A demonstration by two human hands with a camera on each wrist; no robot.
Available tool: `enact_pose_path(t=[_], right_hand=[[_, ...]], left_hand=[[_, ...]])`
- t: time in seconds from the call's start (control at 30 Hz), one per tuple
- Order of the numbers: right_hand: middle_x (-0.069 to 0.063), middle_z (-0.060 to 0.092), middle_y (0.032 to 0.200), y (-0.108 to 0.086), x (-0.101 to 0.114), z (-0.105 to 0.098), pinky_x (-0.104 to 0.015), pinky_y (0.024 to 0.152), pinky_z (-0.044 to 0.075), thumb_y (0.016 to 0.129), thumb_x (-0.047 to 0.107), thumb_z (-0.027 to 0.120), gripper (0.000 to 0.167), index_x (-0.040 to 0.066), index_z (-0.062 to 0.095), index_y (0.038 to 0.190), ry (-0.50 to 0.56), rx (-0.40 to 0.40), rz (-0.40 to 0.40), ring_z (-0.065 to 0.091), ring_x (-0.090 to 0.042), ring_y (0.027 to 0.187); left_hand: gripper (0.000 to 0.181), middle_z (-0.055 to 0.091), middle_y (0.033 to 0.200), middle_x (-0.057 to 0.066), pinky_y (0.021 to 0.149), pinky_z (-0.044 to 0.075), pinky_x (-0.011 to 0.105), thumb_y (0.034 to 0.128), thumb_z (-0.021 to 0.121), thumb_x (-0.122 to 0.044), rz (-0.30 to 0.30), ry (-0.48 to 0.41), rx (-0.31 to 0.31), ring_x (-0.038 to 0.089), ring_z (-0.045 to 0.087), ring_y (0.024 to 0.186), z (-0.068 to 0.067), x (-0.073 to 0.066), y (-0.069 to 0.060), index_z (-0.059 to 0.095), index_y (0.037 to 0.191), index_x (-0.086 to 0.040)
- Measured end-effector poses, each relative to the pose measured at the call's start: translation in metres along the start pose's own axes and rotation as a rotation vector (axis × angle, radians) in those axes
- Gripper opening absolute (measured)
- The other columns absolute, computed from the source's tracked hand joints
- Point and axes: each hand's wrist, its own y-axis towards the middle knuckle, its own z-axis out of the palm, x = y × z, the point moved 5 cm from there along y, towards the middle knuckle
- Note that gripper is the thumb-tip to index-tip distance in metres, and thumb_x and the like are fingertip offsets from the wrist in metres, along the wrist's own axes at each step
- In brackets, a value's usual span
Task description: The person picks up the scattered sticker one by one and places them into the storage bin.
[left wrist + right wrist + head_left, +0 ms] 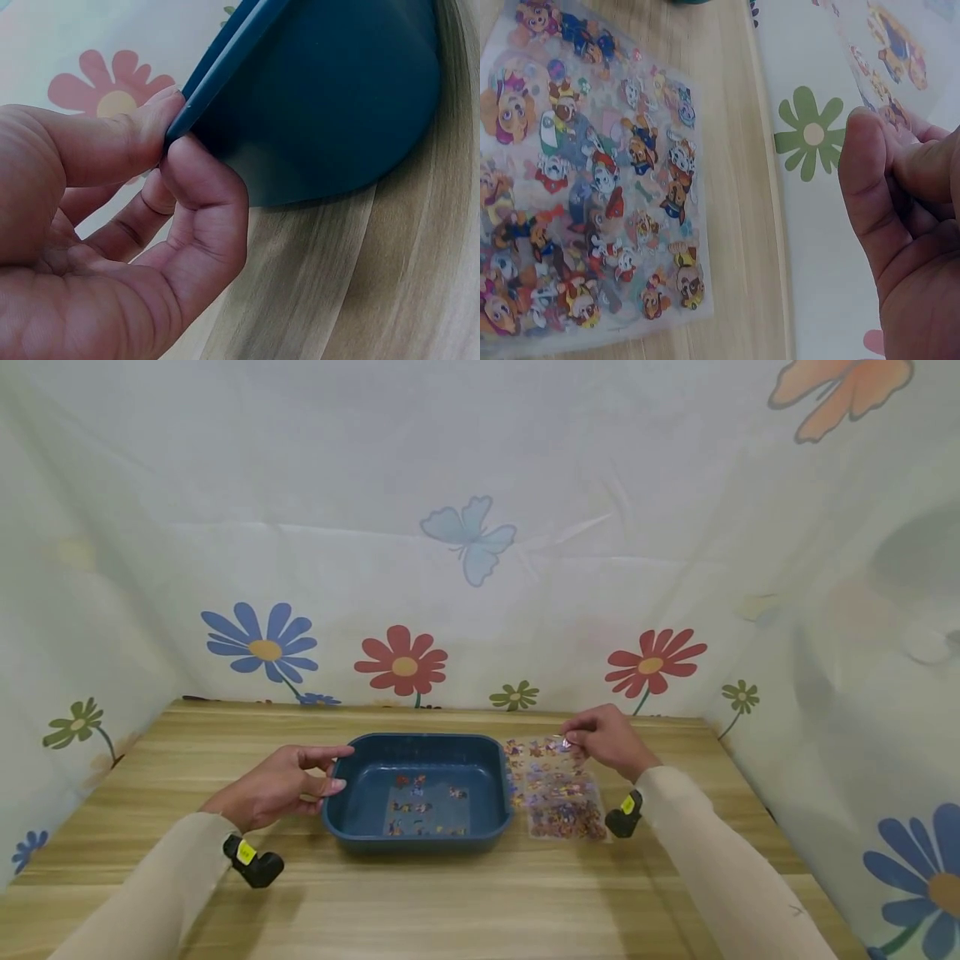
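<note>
My left hand (281,787) pinches the left rim of a dark blue rectangular basin (420,842) between thumb and a bent finger, plainly seen in the left wrist view on the basin wall (330,97). Inside the basin lies a clear sheet (442,810) with a few cartoon stickers on it. My right hand (611,745) pinches the edge of a transparent sticker sheet (536,766) between thumb and finger, raised at the basin's right. Below it lies a stack of clear sheets (607,187) printed with cartoon dogs.
Everything rests on a wood-grain table (450,910). A white curtain (315,468) with flowers and butterflies hangs behind the table and along both sides. A black wrist camera (255,862) sits on the left sleeve and another camera (624,816) on the right.
</note>
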Motion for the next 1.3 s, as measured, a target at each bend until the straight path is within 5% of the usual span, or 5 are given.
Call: enact_pose_path(t=[1.3], right_hand=[[-0.021,0.074,0.094,0.010,0.037,0.027,-0.036,0.070,0.064,0.102,-0.006,0.058,0.020,-0.009,0.073,0.113,0.038,0.095,0.013,0.070,-0.016,0.069]], left_hand=[[0.077,0.044,0.111,0.009,0.063,0.048,0.027,0.0959,0.075,-0.014,0.007,-0.025,0.013,0.019,0.052,0.073,0.001,-0.003,-0.003,0.036,0.162,-0.009]])
